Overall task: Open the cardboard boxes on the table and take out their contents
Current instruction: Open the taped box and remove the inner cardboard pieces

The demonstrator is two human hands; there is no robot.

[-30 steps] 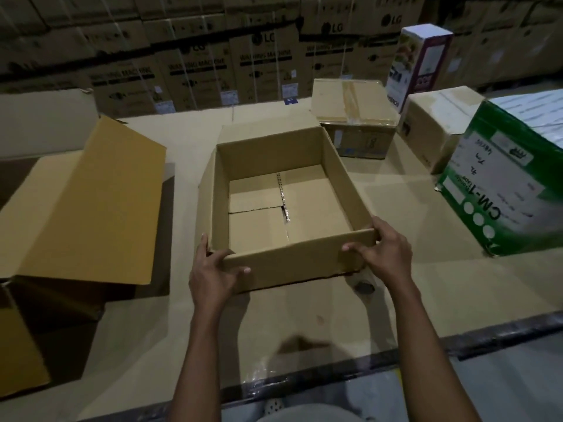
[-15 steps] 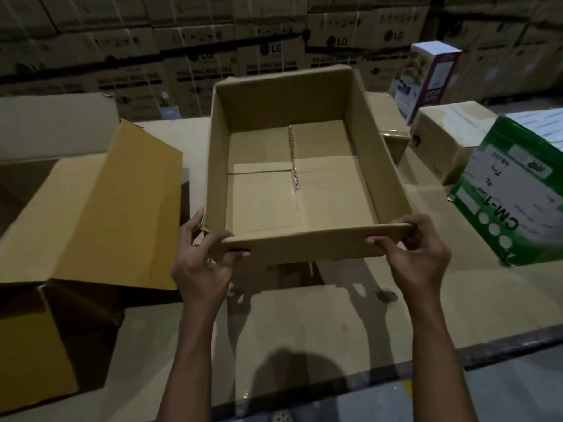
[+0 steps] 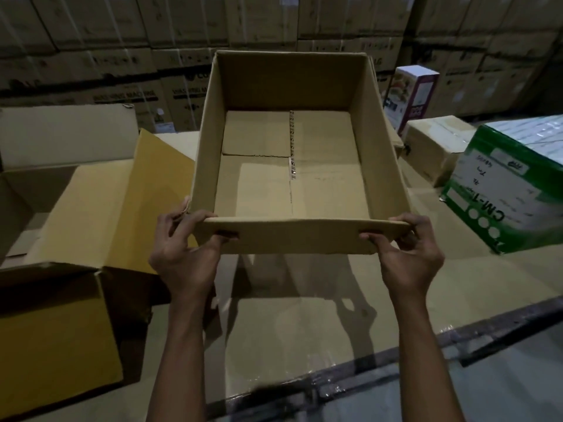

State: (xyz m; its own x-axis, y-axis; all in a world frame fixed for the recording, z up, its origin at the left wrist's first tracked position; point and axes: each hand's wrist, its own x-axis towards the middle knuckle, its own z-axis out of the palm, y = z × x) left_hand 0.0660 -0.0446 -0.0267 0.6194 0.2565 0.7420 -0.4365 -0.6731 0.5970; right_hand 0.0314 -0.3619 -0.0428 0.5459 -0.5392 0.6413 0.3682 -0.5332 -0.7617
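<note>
above the near edge of the table, an open cardboard box is held clear of the surface, tipped so its mouth faces the camera; the tilt exposes the whole floor, which shows only folded bottom flaps and a taped seam, so the box appears empty and the pose reads as a check of the interior; left hand and right hand each pinch a corner of the near wall, thumbs on the outer face, fingers over the rim, a spread grip suited to a light, wide load; at left, a larger box stands with a flap thrown open; at right, a green carton bears "cm-1" upside down, its handwriting too small to read; beside it a taped brown box, apparently unopened, and an upright purple-and-white carton, print blurred; the stacked cartons behind read faintly "washing machine", one "lg".
</note>
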